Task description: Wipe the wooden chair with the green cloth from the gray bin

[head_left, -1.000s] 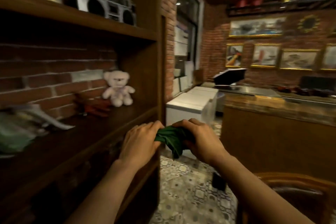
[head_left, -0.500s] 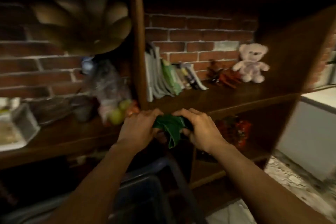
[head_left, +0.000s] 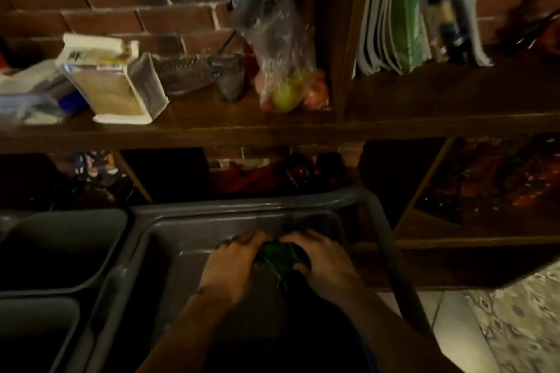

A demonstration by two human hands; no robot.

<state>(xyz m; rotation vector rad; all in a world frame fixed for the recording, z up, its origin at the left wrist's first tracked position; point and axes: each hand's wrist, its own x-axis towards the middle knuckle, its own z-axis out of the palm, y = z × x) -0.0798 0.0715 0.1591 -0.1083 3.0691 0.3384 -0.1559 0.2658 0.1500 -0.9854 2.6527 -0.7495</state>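
The green cloth (head_left: 280, 260) is bunched up between both hands, low over the open gray bin (head_left: 381, 239). My left hand (head_left: 231, 266) grips its left side and my right hand (head_left: 322, 260) grips its right side. Most of the cloth is hidden by the fingers; a crumpled fold shows between them. The bin's inside is dark beneath the hands. The wooden chair is out of view.
A second gray bin (head_left: 60, 248) stands to the left. Behind both runs a dark wooden shelf (head_left: 303, 127) with a carton (head_left: 112, 85), a glass (head_left: 227, 76), a plastic bag of fruit (head_left: 281, 70) and books (head_left: 409, 24). Patterned floor tiles (head_left: 515, 318) show at the lower right.
My view has swung left and down from the room to the shelf and then onto the gray bins. Both hands kept hold of the cloth and lowered it over the bin.
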